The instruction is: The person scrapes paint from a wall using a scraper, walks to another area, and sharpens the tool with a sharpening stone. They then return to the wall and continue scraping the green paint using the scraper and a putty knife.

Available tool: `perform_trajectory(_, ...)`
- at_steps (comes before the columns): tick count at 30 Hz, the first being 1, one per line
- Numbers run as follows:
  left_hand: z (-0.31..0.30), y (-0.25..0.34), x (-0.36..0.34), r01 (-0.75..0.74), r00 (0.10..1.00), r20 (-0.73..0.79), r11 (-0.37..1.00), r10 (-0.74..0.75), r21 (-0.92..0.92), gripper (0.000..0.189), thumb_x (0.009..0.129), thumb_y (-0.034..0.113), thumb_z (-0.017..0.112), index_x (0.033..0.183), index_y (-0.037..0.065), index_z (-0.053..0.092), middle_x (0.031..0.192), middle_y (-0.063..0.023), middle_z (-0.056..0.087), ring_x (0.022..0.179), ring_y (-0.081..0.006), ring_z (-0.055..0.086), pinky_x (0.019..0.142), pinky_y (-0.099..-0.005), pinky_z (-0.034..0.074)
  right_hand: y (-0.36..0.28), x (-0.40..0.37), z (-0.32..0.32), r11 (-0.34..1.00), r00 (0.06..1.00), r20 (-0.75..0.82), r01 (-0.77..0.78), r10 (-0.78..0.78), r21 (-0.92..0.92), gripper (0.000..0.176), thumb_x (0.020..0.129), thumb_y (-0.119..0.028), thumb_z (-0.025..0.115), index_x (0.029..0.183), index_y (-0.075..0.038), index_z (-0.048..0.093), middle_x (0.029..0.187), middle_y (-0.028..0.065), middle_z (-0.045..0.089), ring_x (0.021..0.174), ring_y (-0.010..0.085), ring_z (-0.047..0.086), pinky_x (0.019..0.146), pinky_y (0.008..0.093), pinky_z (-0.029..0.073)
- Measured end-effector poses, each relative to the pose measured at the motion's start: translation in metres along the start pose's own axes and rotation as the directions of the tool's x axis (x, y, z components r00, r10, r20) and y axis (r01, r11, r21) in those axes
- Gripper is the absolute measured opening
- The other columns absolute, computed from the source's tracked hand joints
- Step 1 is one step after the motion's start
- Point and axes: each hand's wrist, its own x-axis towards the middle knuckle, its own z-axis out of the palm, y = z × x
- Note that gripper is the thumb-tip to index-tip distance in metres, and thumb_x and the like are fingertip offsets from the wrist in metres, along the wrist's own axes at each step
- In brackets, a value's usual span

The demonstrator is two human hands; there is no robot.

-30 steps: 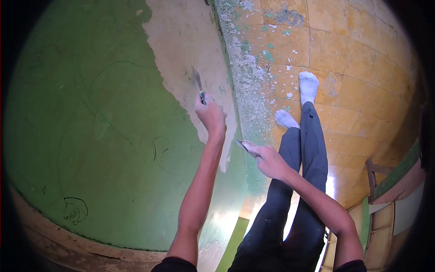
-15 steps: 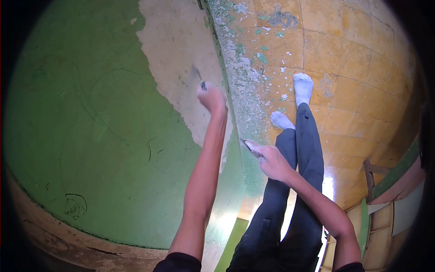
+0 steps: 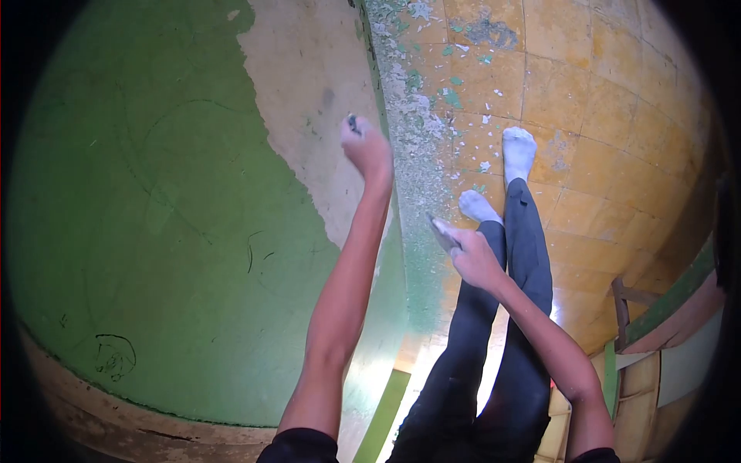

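My left hand (image 3: 367,153) is closed round the dark handle of a scraper (image 3: 353,123), up against the wall. Its blade hardly shows; a grey smudge lies on the wall just beyond it. Around the hand the wall is a bare beige patch (image 3: 297,85), with green paint (image 3: 177,193) along its ragged left edge. Lower and to the right, my right hand (image 3: 476,261) grips a flat, thin tool with a greyish, dusty face (image 3: 444,234), possibly another scraper. It is held above the debris-strewn floor edge, near my legs, apart from the wall.
Paint flakes and dust (image 3: 417,131) line the foot of the wall. Yellow floor tiles (image 3: 563,100) spread to the right. My feet in pale socks (image 3: 519,150) stand on them. Wooden furniture (image 3: 637,297) is at the lower right.
My left hand has moved slightly up and right along the bare patch, and the scraper's blade shows less. My right hand with its flat tool has shifted a little up and right.
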Motion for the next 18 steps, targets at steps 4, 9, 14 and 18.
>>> perform_trajectory(4, -0.139, 0.030, -0.051, -0.150, 0.969, 0.213, 0.981, 0.122, 0.123, 0.039, 0.099, 0.012, 0.048, 0.133, -0.006, 0.049, 0.087, -0.0057, 0.057, 0.075, -0.0150, 0.052, 0.071, -0.0292, 0.044, 0.012, 0.061, 0.026, 0.998, 0.986, -0.165, 0.021, -0.012, 0.054, 0.053, 0.082, 0.008, 0.038, 0.134, 0.005, 0.050, 0.137, 0.0256, 0.051, 0.131, 0.0329, 0.048, 0.112, 0.0355, 0.035)
perform_trajectory(9, -0.253, 0.093, -0.073, -0.226, 0.876, 0.480, 0.919, 0.046, 0.323, 0.041, 0.096, 0.008, 0.050, 0.136, -0.004, 0.049, 0.083, -0.0023, 0.050, 0.068, -0.0109, 0.045, 0.064, -0.0243, 0.040, -0.075, 0.142, 0.118, 0.870, 0.915, -0.334, 0.345, -0.228, 0.352, 0.056, 0.085, 0.007, 0.032, 0.140, 0.004, 0.042, 0.141, 0.0277, 0.045, 0.133, 0.0373, 0.044, 0.113, 0.0356, 0.033)
perform_trajectory(14, -0.263, 0.069, -0.067, -0.401, 0.819, 0.530, 0.881, 0.223, 0.250, 0.045, 0.100, 0.012, 0.047, 0.142, -0.004, 0.042, 0.073, 0.0050, 0.042, 0.056, -0.0020, 0.036, 0.050, -0.0177, 0.028, -0.098, 0.297, 0.078, 0.941, 0.825, -0.515, 0.326, -0.234, 0.095, 0.051, 0.084, 0.001, 0.033, 0.132, 0.003, 0.052, 0.129, 0.0346, 0.050, 0.115, 0.0440, 0.056, 0.096, 0.0479, 0.047)
perform_trajectory(18, -0.247, 0.056, -0.060, -0.428, 0.808, 0.521, 0.882, 0.276, 0.197, 0.048, 0.099, 0.013, 0.048, 0.143, -0.006, 0.039, 0.081, 0.0015, 0.048, 0.056, -0.0024, 0.039, 0.047, -0.0185, 0.030, -0.130, 0.289, 0.070, 0.947, 0.814, -0.536, 0.311, -0.223, 0.079, 0.049, 0.083, 0.000, 0.034, 0.126, 0.003, 0.057, 0.126, 0.0331, 0.053, 0.115, 0.0436, 0.055, 0.097, 0.0488, 0.046)
